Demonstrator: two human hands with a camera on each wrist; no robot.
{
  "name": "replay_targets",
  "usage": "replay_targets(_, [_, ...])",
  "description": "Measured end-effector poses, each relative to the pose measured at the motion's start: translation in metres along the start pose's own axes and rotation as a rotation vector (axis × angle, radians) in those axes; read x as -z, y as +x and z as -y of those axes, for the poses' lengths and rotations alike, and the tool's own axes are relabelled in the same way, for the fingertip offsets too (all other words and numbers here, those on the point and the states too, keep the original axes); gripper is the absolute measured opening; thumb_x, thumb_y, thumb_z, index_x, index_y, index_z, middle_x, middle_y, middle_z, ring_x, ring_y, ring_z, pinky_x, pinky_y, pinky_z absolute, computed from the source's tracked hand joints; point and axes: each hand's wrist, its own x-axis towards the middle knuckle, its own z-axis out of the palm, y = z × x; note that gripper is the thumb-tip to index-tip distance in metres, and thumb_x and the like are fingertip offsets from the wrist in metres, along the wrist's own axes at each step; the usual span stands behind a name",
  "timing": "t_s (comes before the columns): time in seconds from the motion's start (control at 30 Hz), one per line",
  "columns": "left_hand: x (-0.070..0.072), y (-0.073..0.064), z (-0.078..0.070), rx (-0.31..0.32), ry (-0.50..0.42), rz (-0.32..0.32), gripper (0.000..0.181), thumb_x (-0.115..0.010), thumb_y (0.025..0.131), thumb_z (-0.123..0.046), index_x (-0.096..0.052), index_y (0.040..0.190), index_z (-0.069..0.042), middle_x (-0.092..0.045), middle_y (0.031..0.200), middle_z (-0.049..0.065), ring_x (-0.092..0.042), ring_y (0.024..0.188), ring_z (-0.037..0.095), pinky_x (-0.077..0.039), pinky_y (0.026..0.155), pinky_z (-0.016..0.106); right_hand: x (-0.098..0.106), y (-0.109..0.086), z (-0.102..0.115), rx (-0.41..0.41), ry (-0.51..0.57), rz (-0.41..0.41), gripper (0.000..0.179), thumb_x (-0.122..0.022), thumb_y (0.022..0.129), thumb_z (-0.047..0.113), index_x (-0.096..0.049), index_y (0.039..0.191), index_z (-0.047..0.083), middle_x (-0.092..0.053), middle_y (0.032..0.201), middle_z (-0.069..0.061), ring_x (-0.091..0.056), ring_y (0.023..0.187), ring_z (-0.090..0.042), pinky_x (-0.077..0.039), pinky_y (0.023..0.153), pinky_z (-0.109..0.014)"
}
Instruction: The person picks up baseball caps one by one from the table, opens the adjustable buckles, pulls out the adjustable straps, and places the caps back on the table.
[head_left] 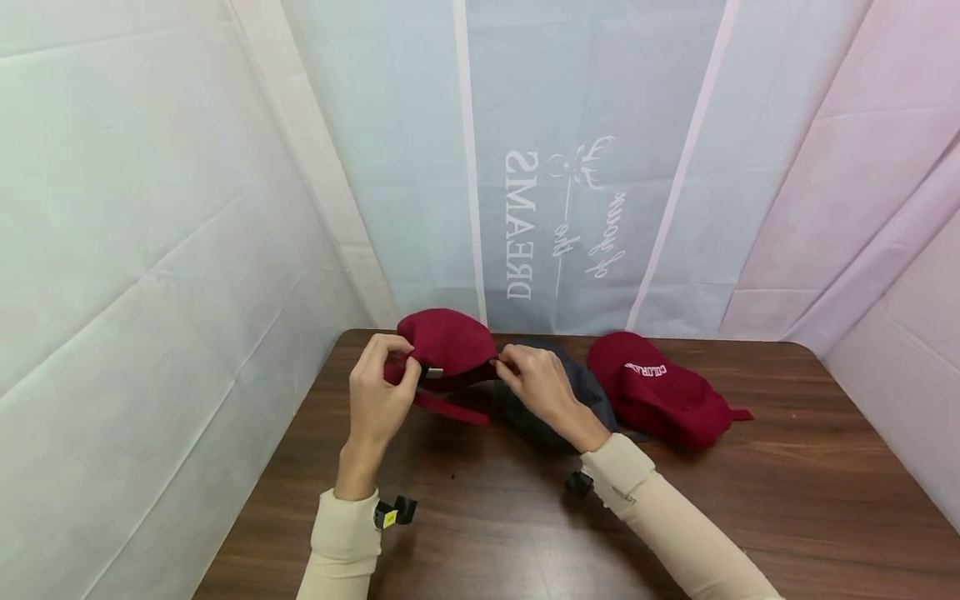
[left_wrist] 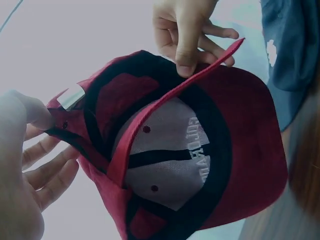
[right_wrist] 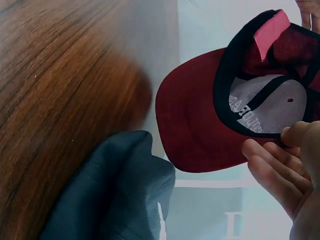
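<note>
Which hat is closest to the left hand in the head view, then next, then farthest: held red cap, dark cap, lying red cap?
1. Held red cap: pinched by the left hand.
2. Dark cap: on the table, to its right.
3. Lying red cap: farthest right.

Cream L sleeve, cream R sleeve, blk L wrist unit w/ yellow tag, R wrist unit prob. blk

Wide passage at front of table, between left sleeve and right sleeve. Below held red cap, loose strap sticks out into way. Near right hand, dark cap and second red cap obstruct. Beyond caps, hanging cloth closes path; fabric wall limits left side.
</note>
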Motion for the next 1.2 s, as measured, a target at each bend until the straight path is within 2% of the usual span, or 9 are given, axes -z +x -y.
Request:
replay_targets(0.27, [0.001,-0.015,0.011,-0.013,0.000,0.087,0.014,-0.063,0.089,0.007,-0.066,0.099,-0.003,-0.069,0.101,0.010,-0.065,0.088,0.022,-0.048,0.081,0.017,-0.007,-0.003,-0.006,-0.031,-0.038,0.036,0.011,-0.076,0.096,0.011,-0.072,0.086,0.014,-0.073,0.077,0.001,-0.068,0.063,-0.012,-0.056,0.057,-0.032])
replay_targets(0.43, [0.000,-0.022,0.017,-0.016,0.006,0.136,0.016,-0.064,0.089,0.008,-0.065,0.099,-0.004,-0.070,0.103,0.009,-0.066,0.090,0.022,-0.051,0.083,0.023,-0.014,-0.005,-0.011,-0.063,-0.072,0.066,0.006,-0.075,0.096,0.012,-0.077,0.090,0.014,-0.077,0.082,0.000,-0.070,0.064,-0.012,-0.056,0.056,-0.033])
replay_targets(0.73, [-0.003,-0.033,0.030,-0.017,0.019,0.208,0.021,-0.065,0.085,0.010,-0.066,0.099,-0.006,-0.071,0.104,0.008,-0.070,0.098,0.024,-0.056,0.087,0.039,-0.021,-0.004,-0.018,-0.128,-0.129,0.130,0.005,-0.074,0.096,0.014,-0.079,0.097,0.014,-0.079,0.085,-0.001,-0.068,0.063,-0.017,-0.053,0.052,-0.035])
replay_targets(0.97, [-0.007,-0.040,0.041,-0.008,0.035,0.276,0.020,-0.068,0.086,0.007,-0.064,0.099,-0.008,-0.071,0.107,0.005,-0.069,0.100,0.020,-0.056,0.087,0.038,-0.027,-0.003,-0.022,-0.193,-0.164,0.186,0.007,-0.075,0.098,0.017,-0.079,0.104,0.015,-0.082,0.093,-0.002,-0.071,0.066,-0.022,-0.053,0.052,-0.037])
replay_targets(1.2, [-0.011,-0.046,0.047,0.030,0.052,0.361,0.020,-0.068,0.087,0.004,-0.065,0.100,-0.011,-0.070,0.108,0.003,-0.068,0.101,0.019,-0.057,0.087,0.041,-0.033,-0.004,-0.027,-0.251,-0.177,0.247,0.015,-0.075,0.099,0.018,-0.077,0.114,0.014,-0.081,0.106,-0.005,-0.074,0.081,-0.026,-0.057,0.059,-0.042])
